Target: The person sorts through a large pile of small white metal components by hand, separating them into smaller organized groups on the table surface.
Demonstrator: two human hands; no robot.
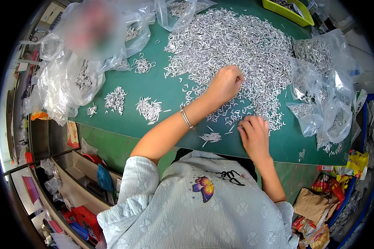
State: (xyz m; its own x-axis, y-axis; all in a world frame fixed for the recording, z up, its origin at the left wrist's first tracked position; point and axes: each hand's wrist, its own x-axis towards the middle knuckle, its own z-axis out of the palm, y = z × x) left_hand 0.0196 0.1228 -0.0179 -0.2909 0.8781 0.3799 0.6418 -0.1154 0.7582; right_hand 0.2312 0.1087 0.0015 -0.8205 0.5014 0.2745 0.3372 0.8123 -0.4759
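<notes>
A wide heap of small, curved silver metal pieces [237, 37] covers the middle of the green table [120, 114]. Over its near part is my left hand [226, 85], a bracelet on the wrist, fingers curled closed. Whatever those fingers hold is hidden. My right hand [254, 133] rests lower down, at the heap's near edge, its fingers bent and drawn together. Anything at its fingertips is too small to name. Just left of it lies a little group of short silver pins [211, 137], with a few loose pins beside my fingers.
Further left are a pile of pins [149, 110], small metal pieces [115, 100] and rings [143, 65]. Clear plastic bags [66, 83] of parts crowd the left; more bags [320, 91] stand right. A yellow tray [290, 11] sits at the back. An open drawer [77, 178] is below left.
</notes>
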